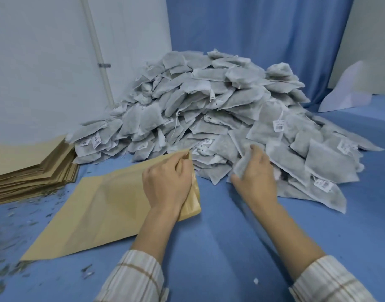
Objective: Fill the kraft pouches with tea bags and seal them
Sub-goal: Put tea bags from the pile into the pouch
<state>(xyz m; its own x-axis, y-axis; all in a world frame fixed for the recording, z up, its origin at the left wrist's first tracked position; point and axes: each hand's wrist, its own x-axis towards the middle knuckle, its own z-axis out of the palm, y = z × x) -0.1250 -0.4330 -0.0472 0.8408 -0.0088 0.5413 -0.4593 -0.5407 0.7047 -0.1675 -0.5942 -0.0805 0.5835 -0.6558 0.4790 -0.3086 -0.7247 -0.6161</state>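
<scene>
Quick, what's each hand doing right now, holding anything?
Left hand: gripping the open end of the kraft pouch.
Right hand: gripping a tea bag at the edge of the pile.

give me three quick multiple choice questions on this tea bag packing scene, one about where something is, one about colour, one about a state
1. Where is the stack of spare kraft pouches?
A. at the left, by the wall
B. on top of the tea bag pile
C. under the right forearm

2. What colour is the cloth covering the work surface?
A. green
B. blue
C. red

3. What is the right hand doing?
A. resting flat and empty
B. gripping a tea bag
C. holding scissors

Answers
1. A: the flat brown stack lies left of the tea bag pile, against the white wall.
2. B: blue cloth shows all around the open kraft pouch.
3. B: its fingers curl round a grey tea bag at the pile's edge, while the left hand holds the pouch mouth.
</scene>
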